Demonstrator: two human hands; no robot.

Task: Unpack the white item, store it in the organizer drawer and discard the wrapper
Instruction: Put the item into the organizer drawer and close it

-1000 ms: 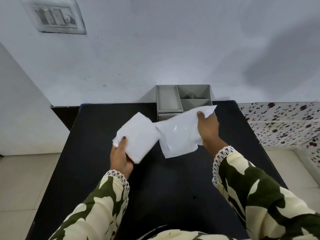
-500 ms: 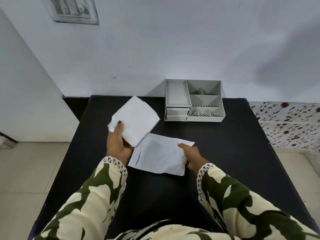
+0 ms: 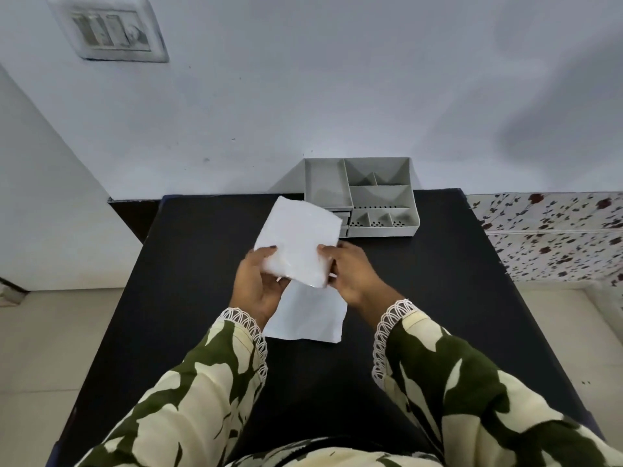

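I hold a flat white item (image 3: pixel 298 241) above the middle of the black table (image 3: pixel 438 298). My left hand (image 3: pixel 259 284) grips its near left corner and my right hand (image 3: pixel 354 274) grips its near right edge. Under my hands the empty white wrapper (image 3: pixel 306 318) lies flat on the table. The grey organizer (image 3: pixel 381 200) stands at the table's far edge against the wall. The held item covers most of the small drawers on the organizer's front left.
A white wall runs behind the table, with a switch plate (image 3: pixel 108 32) at the upper left. A flower-patterned tiled ledge (image 3: pixel 553 230) borders the table on the right. Pale floor tiles (image 3: pixel 43 332) lie to the left.
My right hand let go of the wrapper, which now lies on the table, and came up to grip the white item. The item moved right, toward the organizer.
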